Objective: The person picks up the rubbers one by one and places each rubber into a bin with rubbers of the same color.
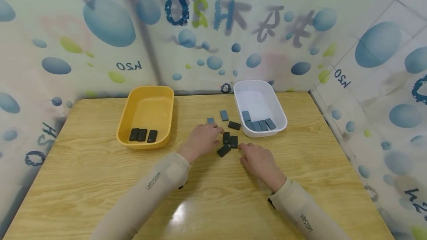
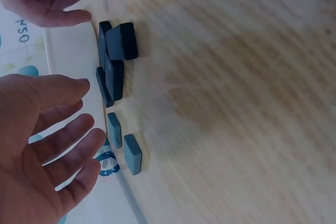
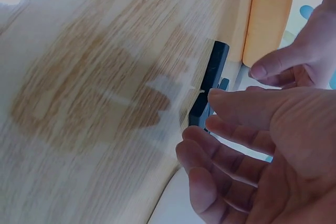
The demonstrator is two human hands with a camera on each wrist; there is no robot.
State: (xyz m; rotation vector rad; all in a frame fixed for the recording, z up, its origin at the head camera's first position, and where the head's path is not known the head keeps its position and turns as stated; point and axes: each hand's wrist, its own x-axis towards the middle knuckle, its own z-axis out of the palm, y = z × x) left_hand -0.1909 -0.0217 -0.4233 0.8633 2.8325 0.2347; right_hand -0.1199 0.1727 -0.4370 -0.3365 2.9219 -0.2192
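Note:
Several black blocks [image 1: 234, 142] lie in a loose cluster mid-table, one more [image 1: 234, 125] nearer the white bin. My left hand [image 1: 204, 139] hovers at the cluster's left side, fingers relaxed and apart, holding nothing in the left wrist view [image 2: 47, 145]. On the cluster's right, my right hand [image 1: 259, 161] has its fingertips close to a black block; in the right wrist view the loosely bent hand [image 3: 252, 150] partly hides the black blocks [image 3: 214, 66], and contact cannot be told. Two blue-grey blocks [image 1: 224, 115] [image 2: 133, 153] lie behind, one partly covered by my left hand in the head view.
A yellow bin [image 1: 121, 136] with three black blocks stands at the back left. The white bin [image 1: 283, 121] at the back right holds several blue-grey blocks. A patterned curtain or wall covering rises behind the table's rear edge [image 1: 200, 94].

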